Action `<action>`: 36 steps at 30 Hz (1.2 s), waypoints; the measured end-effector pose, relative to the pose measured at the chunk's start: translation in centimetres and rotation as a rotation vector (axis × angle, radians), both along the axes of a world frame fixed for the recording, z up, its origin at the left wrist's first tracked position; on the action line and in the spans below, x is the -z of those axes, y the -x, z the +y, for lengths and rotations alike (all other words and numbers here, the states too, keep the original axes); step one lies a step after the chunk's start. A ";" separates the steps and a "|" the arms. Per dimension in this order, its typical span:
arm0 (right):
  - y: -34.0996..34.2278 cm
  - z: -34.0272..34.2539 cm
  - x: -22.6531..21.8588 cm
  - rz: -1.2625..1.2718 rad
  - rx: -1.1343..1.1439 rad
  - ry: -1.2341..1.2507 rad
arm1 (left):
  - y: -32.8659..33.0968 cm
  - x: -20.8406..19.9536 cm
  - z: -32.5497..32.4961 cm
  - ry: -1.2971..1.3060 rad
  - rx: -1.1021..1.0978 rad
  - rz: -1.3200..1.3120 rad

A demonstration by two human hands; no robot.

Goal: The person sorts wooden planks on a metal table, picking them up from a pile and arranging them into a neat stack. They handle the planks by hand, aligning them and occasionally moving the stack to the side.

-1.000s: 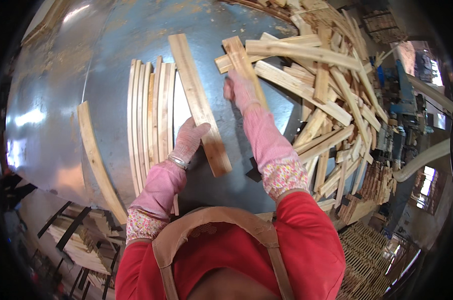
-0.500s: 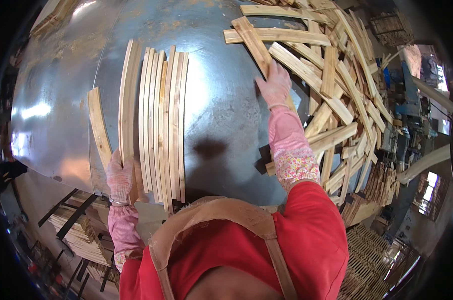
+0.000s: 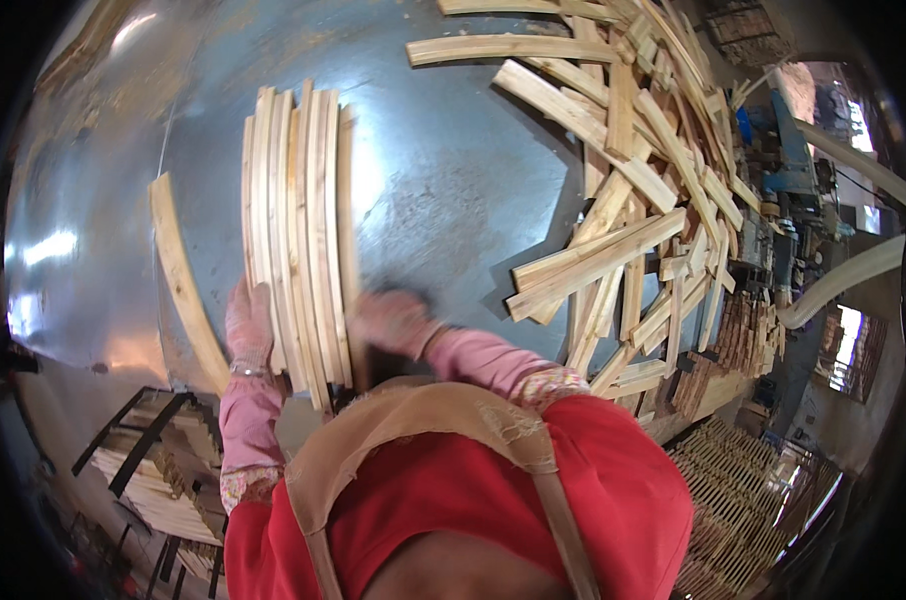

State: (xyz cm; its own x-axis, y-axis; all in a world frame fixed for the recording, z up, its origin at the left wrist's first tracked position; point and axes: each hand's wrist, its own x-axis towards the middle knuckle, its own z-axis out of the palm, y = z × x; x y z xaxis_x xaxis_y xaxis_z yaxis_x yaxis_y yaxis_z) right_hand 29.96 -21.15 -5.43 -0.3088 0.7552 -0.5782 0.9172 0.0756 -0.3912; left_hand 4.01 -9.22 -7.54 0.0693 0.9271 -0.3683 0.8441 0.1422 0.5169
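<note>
A row of pale wooden slats stands side by side on the metal table, in front of me and left of centre. At its near left edge, my left hand, in a pale glove, is closed around the outermost slat with the thumb on the row's side. My right hand, gloved and smeared by motion, is at the row's near right edge, closed on a slightly darker wooden slat against the row. Its fingertips are partly hidden. A single curved-looking slat lies apart to the left.
A loose heap of wooden slats covers the table's right side, some jutting toward the middle. The sheet-metal tabletop lies between row and heap. Stacked slats on a dark rack stand below left; more stacked wood is below right.
My right hand has come from the heap to the row's right side, bringing a slat. My left hand's slat has closed up against the row, which now sits farther left in view.
</note>
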 end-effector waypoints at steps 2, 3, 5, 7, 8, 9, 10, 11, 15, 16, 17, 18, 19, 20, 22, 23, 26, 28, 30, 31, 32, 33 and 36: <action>-0.1 -0.9 1.0 0.246 0.399 -0.224 | 0.2 1.1 0.5 -0.023 -0.003 -0.059; -3.0 -0.4 2.9 0.241 0.350 -0.421 | 0.9 1.6 0.4 -0.027 0.014 -0.112; -11.4 2.9 2.7 0.064 0.459 -0.601 | 1.2 0.5 0.0 -0.007 0.026 -0.184; -22.5 7.2 -2.2 -0.148 0.666 -0.664 | 2.8 2.1 -0.8 -0.046 0.027 -0.048; -27.0 8.8 -4.3 -0.433 0.719 -0.820 | 3.0 2.7 -0.6 -0.065 0.044 0.009; -34.9 7.9 -1.8 -0.706 0.724 -0.673 | 0.8 -0.4 0.4 0.020 0.017 -0.077; -42.1 5.3 1.8 -0.974 0.581 -1.005 | -0.3 -1.1 0.7 -0.234 0.169 -0.011; -44.2 5.2 1.3 -0.962 0.630 -0.792 | -0.6 -1.1 0.2 -0.480 0.298 0.070; -43.3 8.1 -2.3 -0.846 0.610 -0.392 | -8.8 -6.4 -3.9 -0.269 0.842 0.379; -42.7 9.0 -3.2 -0.759 0.602 -0.400 | -11.0 -6.8 -4.4 0.007 0.930 0.495; -41.9 9.3 -4.0 -0.670 0.599 -0.406 | -12.2 -7.1 -4.4 -0.004 1.042 0.510; -40.7 9.5 -4.9 -0.578 0.592 -0.407 | -12.8 -7.3 -4.6 -0.009 1.153 0.524; -38.8 9.6 -6.5 -0.430 0.624 -0.415 | -13.1 -6.6 -5.2 -0.051 1.208 0.530; -36.3 9.8 -8.5 -0.331 0.706 -0.390 | -13.3 -5.2 -6.3 -0.095 1.267 0.530; -32.6 10.2 -11.7 -0.158 0.788 -0.318 | -14.1 -2.6 -8.6 -0.074 1.289 0.446; -31.3 9.8 -12.5 0.065 0.877 -0.273 | -14.7 -1.4 -9.8 -0.001 1.259 0.358; -28.6 8.4 -13.4 0.623 1.150 -0.182 | -14.8 0.3 -11.8 0.013 0.926 0.209; -26.5 7.2 -12.1 0.845 1.349 -0.210 | -14.8 0.0 -12.7 -0.137 0.651 0.221; -24.6 7.5 -10.4 0.873 1.527 -0.233 | -15.4 3.8 -13.9 -0.265 0.547 0.160; -24.6 7.4 -8.0 0.889 1.536 -0.234 | -16.0 3.8 -13.4 -0.221 0.523 0.133; -24.2 7.7 -5.9 0.912 1.538 -0.228 | -16.5 3.7 -12.9 -0.178 0.491 0.113; -23.5 7.6 -4.5 0.907 1.546 -0.198 | -16.8 0.2 -11.4 0.034 0.363 -0.054; -24.1 8.5 3.6 0.055 0.761 -0.450 | -15.1 -5.2 -10.5 -0.204 0.444 -0.195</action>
